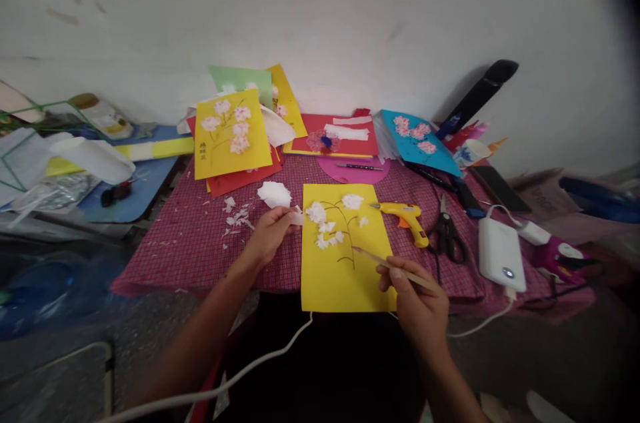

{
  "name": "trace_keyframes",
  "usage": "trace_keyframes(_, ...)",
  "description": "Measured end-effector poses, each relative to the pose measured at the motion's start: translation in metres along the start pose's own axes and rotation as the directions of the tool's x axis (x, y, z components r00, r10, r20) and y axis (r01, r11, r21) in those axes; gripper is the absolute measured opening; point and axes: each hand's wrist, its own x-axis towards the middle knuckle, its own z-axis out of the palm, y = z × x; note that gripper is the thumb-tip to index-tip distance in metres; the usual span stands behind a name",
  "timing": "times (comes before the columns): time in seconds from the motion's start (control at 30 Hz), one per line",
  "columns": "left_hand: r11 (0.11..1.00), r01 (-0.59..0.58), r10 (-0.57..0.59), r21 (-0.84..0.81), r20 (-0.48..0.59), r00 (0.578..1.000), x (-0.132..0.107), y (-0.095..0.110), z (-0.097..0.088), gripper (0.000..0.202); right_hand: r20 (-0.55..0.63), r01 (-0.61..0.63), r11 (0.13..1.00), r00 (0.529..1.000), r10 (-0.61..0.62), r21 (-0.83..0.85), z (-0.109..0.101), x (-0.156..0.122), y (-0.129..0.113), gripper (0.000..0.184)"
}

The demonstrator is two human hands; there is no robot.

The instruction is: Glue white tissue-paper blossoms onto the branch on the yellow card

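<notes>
A yellow sheet [345, 289] lies before me, with a brown branch drawn on it and several white crumpled-paper flowers [316, 212] along the branch. My right hand [420, 303] grips a paintbrush [373, 255] whose tip points at the lower stem; whether it touches the paper I cannot tell. At the sheet's left edge, my left hand [273, 233] is closed on a small piece of white tissue paper [297, 216]. Just above that hand rests a white tissue pile [275, 194]. Torn white scraps [239, 217] are scattered to its left.
Right of the sheet lie a yellow glue gun [405, 215], black scissors [447, 236] and a white power bank [501, 253] with a cable. Finished flower cards [233, 136] are stacked at the back left. A blue card [420, 143] leans at the back right, near a paper cup [471, 153].
</notes>
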Motion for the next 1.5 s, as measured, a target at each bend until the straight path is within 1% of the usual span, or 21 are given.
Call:
trace_keyframes(0.1, 0.999, -0.038, 0.038, 0.012, -0.024, 0.999, 0.001, 0.0, 0.0, 0.024, 0.004, -0.012, 1.0, 1.0, 0.012, 0.023, -0.001, 0.0, 0.002, 0.019)
trace_keyframes(0.17, 0.999, -0.054, 0.054, 0.001, -0.019, 0.998, 0.0, 0.006, -0.001, 0.025, 0.006, -0.019, 1.0, 1.0, 0.018, 0.024, -0.002, 0.0, 0.003, 0.019)
trace_keyframes(0.23, 0.994, -0.111, 0.111, 0.004, -0.019, 0.994, 0.0, 0.015, -0.005, 0.025, 0.003, -0.023, 1.0, 1.0, 0.023, 0.013, -0.002, -0.001, 0.004, 0.019)
trace_keyframes(0.27, 0.987, -0.161, 0.162, 0.025, -0.026, 0.986, 0.001, 0.021, -0.008, 0.024, -0.001, -0.022, 1.0, 1.0, 0.022, 0.008, -0.002, -0.001, 0.004, 0.019)
trace_keyframes(0.33, 0.949, -0.284, 0.293, 0.133, -0.049, 0.955, 0.005, 0.032, -0.016, 0.022, -0.004, -0.019, 1.0, 1.0, 0.019, 0.002, -0.001, -0.001, 0.004, 0.019)
trace_keyframes(0.37, 0.918, -0.329, 0.348, 0.222, -0.054, 0.936, 0.008, 0.035, -0.02, 0.022, -0.005, -0.017, 1.0, 1.0, 0.017, 0.0, -0.001, -0.001, 0.003, 0.02)
trace_keyframes(0.43, 0.831, -0.364, 0.422, 0.42, -0.049, 0.905, 0.016, 0.038, -0.031, 0.021, -0.005, -0.015, 1.0, 1.0, 0.015, -0.009, -0.001, -0.001, 0.003, 0.02)
trace_keyframes(0.47, 0.784, -0.358, 0.43, 0.507, -0.027, 0.902, 0.019, 0.038, -0.036, 0.021, -0.005, -0.016, 1.0, 1.0, 0.016, -0.016, -0.001, -0.001, 0.003, 0.021)
trace_keyframes(0.5, 0.752, -0.341, 0.409, 0.564, 0.005, 0.912, 0.022, 0.036, -0.041, 0.022, -0.008, -0.018, 1.0, 1.0, 0.018, -0.024, -0.001, -0.001, 0.003, 0.021)
trace_keyframes(0.53, 0.742, -0.315, 0.367, 0.592, 0.035, 0.93, 0.023, 0.033, -0.045, 0.024, -0.01, -0.02, 0.999, 1.0, 0.019, -0.031, -0.002, -0.002, 0.004, 0.021)
trace_keyframes(0.6, 0.77, -0.26, 0.282, 0.583, 0.055, 0.958, 0.022, 0.028, -0.05, 0.027, -0.008, -0.022, 0.999, 1.0, 0.021, -0.034, -0.003, -0.002, 0.004, 0.021)
trace_keyframes(0.7, 0.813, -0.219, 0.245, 0.539, 0.025, 0.969, 0.009, 0.025, -0.047, 0.028, 0.004, -0.018, 0.999, 1.0, 0.019, -0.027, -0.004, -0.001, 0.005, 0.02)
trace_keyframes(0.77, 0.863, -0.183, 0.211, 0.472, -0.006, 0.978, -0.004, 0.023, -0.037, 0.027, 0.016, -0.008, 1.0, 1.0, 0.008, -0.021, -0.002, 0.0, 0.003, 0.018)
trace_keyframes(0.83, 0.951, -0.105, 0.113, 0.292, -0.008, 0.994, -0.017, 0.018, -0.023, 0.026, 0.041, 0.008, 1.0, 0.999, -0.007, -0.019, 0.003, 0.0, 0.0, 0.017)
trace_keyframes(0.87, 0.979, -0.051, 0.052, 0.196, 0.002, 0.999, -0.023, 0.015, -0.015, 0.025, 0.063, 0.015, 1.0, 0.998, -0.014, -0.018, 0.007, 0.0, -0.003, 0.016)
trace_keyframes(0.9, 0.993, 0.006, -0.008, 0.12, 0.019, 1.0, -0.028, 0.011, -0.008, 0.025, 0.088, 0.024, 1.0, 0.996, -0.022, -0.017, 0.011, -0.002, -0.005, 0.016)
trace_keyframes(0.97, 0.997, 0.077, -0.078, 0.013, 0.042, 0.996, -0.037, 0.003, 0.006, 0.027, 0.141, 0.045, 0.999, 0.989, -0.043, -0.012, 0.019, -0.004, -0.01, 0.017)
trace_keyframes(1.03, 0.992, 0.121, -0.118, -0.027, 0.074, 0.99, -0.043, -0.004, 0.016, 0.028, 0.189, 0.071, 0.997, 0.98, -0.068, -0.013, 0.027, -0.007, -0.014, 0.018)
trace_keyframes(1.1, 0.988, 0.148, -0.144, -0.032, 0.112, 0.983, -0.046, -0.007, 0.023, 0.028, 0.221, 0.091, 0.996, 0.972, -0.084, -0.024, 0.032, -0.008, -0.015, 0.019)
trace_keyframes(1.2, 0.986, 0.163, -0.157, -0.029, 0.148, 0.976, -0.05, -0.007, 0.028, 0.029, 0.235, 0.101, 0.994, 0.968, -0.09, -0.036, 0.035, -0.009, -0.013, 0.019)
trace_keyframes(1.5, 0.985, 0.174, -0.17, -0.004, 0.194, 0.966, -0.057, -0.004, 0.033, 0.034, 0.261, 0.078, 0.996, 0.963, -0.063, -0.046, 0.035, -0.009, -0.005, 0.018)
